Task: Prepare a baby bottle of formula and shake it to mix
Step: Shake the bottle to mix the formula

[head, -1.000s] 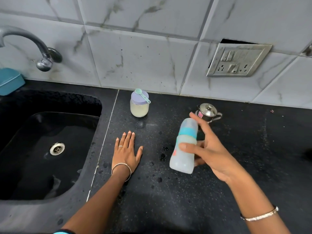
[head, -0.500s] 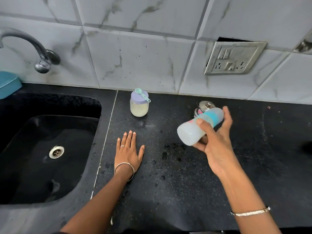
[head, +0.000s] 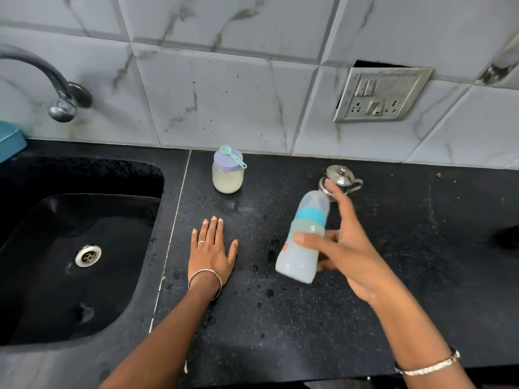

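Black surface (head: pixel 280 318) across most of view, sink (head: pixel 42 276) sunk in at left. Above surface, right of centre, right hand (head: pixel 348 248): thumb across front of baby bottle (head: pixel 296 261), fingers wrapped behind, index stretched up toward cap end, blurred. Just right of sink edge, left hand (head: pixel 210 248) flat on surface, palm down, fingers straight, gripping nothing.

Bottle off surface, tilted, cap end up and away, base toward camera; teal collar and cap on, pale cloudy liquid inside. Vs 0.5 s ago: then tipped almost flat w/ cap end to right, held higher; now swung back near upright and lower, much as 1 s ago. So prob. mid-shake. Left hand in same spot throughout.

For the task: filling and closing done by the look of it, only mixing left; no drips seen round cap.

At back by wall, lidded formula jar (head: pixel 227 178), well apart from both hands. Small steel pot (head: pixel 341 178) just behind right fingertips. Scoop (head: pixel 233 157) lying on jar lid.
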The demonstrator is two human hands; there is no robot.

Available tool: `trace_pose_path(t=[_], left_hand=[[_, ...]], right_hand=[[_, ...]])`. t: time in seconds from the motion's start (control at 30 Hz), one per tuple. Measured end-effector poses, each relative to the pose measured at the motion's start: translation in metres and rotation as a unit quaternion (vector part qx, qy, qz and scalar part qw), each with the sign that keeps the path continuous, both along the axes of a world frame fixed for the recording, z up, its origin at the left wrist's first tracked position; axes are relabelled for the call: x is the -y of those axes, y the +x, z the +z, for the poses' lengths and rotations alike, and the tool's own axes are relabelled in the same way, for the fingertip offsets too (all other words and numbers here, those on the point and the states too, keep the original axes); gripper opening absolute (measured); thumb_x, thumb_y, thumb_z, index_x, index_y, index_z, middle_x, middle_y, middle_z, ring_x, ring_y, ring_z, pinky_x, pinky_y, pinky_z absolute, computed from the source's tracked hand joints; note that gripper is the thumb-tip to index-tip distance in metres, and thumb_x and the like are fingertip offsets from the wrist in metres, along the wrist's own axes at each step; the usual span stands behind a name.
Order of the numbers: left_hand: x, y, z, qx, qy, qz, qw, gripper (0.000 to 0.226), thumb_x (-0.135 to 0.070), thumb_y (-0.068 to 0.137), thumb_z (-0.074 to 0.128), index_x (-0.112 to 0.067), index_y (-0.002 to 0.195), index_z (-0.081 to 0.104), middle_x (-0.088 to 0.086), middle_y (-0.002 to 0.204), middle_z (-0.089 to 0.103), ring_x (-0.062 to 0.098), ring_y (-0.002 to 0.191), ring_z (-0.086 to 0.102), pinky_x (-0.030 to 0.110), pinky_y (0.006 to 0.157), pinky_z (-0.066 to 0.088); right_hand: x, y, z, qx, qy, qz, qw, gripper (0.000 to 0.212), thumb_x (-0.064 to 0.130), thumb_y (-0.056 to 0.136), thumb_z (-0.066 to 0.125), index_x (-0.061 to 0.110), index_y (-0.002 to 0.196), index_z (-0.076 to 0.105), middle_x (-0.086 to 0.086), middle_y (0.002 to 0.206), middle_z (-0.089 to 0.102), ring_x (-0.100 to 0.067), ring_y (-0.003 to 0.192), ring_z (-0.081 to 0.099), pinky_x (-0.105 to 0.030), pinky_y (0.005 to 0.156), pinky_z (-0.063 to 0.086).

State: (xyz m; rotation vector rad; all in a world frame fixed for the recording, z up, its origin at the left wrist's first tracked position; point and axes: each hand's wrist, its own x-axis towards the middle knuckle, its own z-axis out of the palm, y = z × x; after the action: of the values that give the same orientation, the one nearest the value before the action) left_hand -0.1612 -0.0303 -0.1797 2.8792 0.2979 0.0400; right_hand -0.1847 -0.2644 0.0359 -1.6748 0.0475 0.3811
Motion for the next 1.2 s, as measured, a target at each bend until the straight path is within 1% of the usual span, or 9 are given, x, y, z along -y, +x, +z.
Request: trace_pose_path(t=[0.1, 0.27, 0.43, 0.53, 0.6, 0.73, 0.9, 1.07, 1.2], left_hand=[[0.0, 0.0, -0.001, 0.005, -0.004, -0.001, 1.0, 0.072, -0.056, 0.102, 0.018, -0.015, 0.161, 0.012, 0.002, 0.169, 0.012, 0.022, 0.157, 0.006, 0.044, 0.127, 0.002], [0.0, 0.0, -0.002, 0.01, -0.004, 0.002, 1.0, 0.082, -0.061, 0.095, 0.002, -0.014, 0.16, 0.017, 0.003, 0.168, 0.017, 0.023, 0.156, 0.01, 0.045, 0.127, 0.006], [0.0, 0.001, -0.004, 0.012, -0.003, 0.002, 1.0, 0.084, -0.062, 0.093, 0.0, -0.014, 0.16, 0.017, 0.003, 0.168, 0.017, 0.023, 0.156, 0.01, 0.045, 0.127, 0.007], [0.0, 0.001, -0.004, 0.013, 0.0, 0.002, 1.0, 0.081, -0.061, 0.095, 0.002, -0.014, 0.16, 0.017, 0.004, 0.168, 0.018, 0.023, 0.156, 0.011, 0.045, 0.127, 0.007], [0.0, 0.001, -0.004, 0.011, -0.002, 0.001, 1.0, 0.082, -0.061, 0.095, 0.002, -0.014, 0.16, 0.017, 0.003, 0.168, 0.017, 0.023, 0.156, 0.011, 0.045, 0.127, 0.007], [0.001, 0.001, -0.004, 0.01, 0.003, 0.0, 1.0, 0.085, -0.062, 0.092, -0.002, -0.015, 0.16, 0.015, 0.003, 0.168, 0.016, 0.022, 0.156, 0.009, 0.044, 0.127, 0.005], [0.0, 0.0, -0.003, 0.007, 0.007, 0.001, 1.0, 0.084, -0.061, 0.092, -0.003, -0.016, 0.161, 0.013, 0.002, 0.169, 0.014, 0.021, 0.156, 0.007, 0.044, 0.127, 0.005], [0.001, 0.001, -0.004, 0.008, 0.006, 0.002, 1.0, 0.083, -0.062, 0.093, -0.002, -0.015, 0.161, 0.015, 0.002, 0.169, 0.015, 0.021, 0.156, 0.008, 0.044, 0.127, 0.005], [0.0, 0.001, -0.005, 0.011, 0.001, 0.005, 1.0, 0.084, -0.062, 0.093, -0.001, -0.016, 0.16, 0.017, 0.002, 0.168, 0.016, 0.022, 0.156, 0.01, 0.044, 0.127, 0.005]], right_hand=[[0.004, 0.008, -0.006, 0.028, 0.102, -0.125, 0.987, 0.094, 0.015, 0.088, 0.078, 0.06, 0.15, 0.023, -0.003, 0.127, 0.062, -0.025, 0.109, 0.073, -0.039, 0.069, 0.064], [0.006, -0.002, -0.001, -0.021, -0.013, 0.019, 1.0, 0.098, 0.024, 0.069, 0.088, 0.061, 0.144, 0.036, -0.013, 0.112, 0.075, -0.026, 0.099, 0.077, -0.039, 0.066, 0.064], [0.012, 0.014, -0.008, 0.036, 0.092, -0.115, 0.988, 0.088, 0.013, 0.089, 0.077, 0.052, 0.149, 0.026, -0.005, 0.127, 0.064, -0.026, 0.114, 0.071, -0.038, 0.07, 0.064], [0.009, 0.008, -0.004, -0.003, 0.008, 0.028, 1.0, 0.107, 0.016, 0.077, 0.084, 0.067, 0.144, 0.019, -0.014, 0.117, 0.073, -0.025, 0.102, 0.075, -0.042, 0.07, 0.065], [0.01, 0.008, -0.001, -0.014, -0.013, 0.058, 0.998, 0.113, 0.018, 0.076, 0.085, 0.072, 0.145, 0.014, -0.013, 0.111, 0.077, -0.025, 0.096, 0.078, -0.039, 0.066, 0.063], [0.01, 0.021, -0.009, 0.042, 0.118, -0.088, 0.988, 0.103, 0.009, 0.089, 0.075, 0.069, 0.148, 0.016, 0.001, 0.133, 0.06, -0.024, 0.117, 0.07, -0.046, 0.078, 0.064], [0.005, 0.015, -0.006, -0.01, 0.012, 0.077, 0.997, 0.12, 0.016, 0.066, 0.089, 0.077, 0.142, 0.019, -0.014, 0.122, 0.071, -0.028, 0.103, 0.075, -0.045, 0.073, 0.065], [0.003, 0.031, -0.007, 0.056, 0.086, -0.033, 0.994, 0.112, 0.007, 0.083, 0.079, 0.069, 0.149, 0.014, 0.002, 0.141, 0.05, -0.023, 0.114, 0.068, -0.042, 0.071, 0.065], [-0.001, 0.02, -0.008, 0.005, -0.027, 0.136, 0.99, 0.106, 0.02, 0.066, 0.089, 0.07, 0.141, 0.035, -0.009, 0.128, 0.064, -0.025, 0.101, 0.072, -0.036, 0.063, 0.062]])
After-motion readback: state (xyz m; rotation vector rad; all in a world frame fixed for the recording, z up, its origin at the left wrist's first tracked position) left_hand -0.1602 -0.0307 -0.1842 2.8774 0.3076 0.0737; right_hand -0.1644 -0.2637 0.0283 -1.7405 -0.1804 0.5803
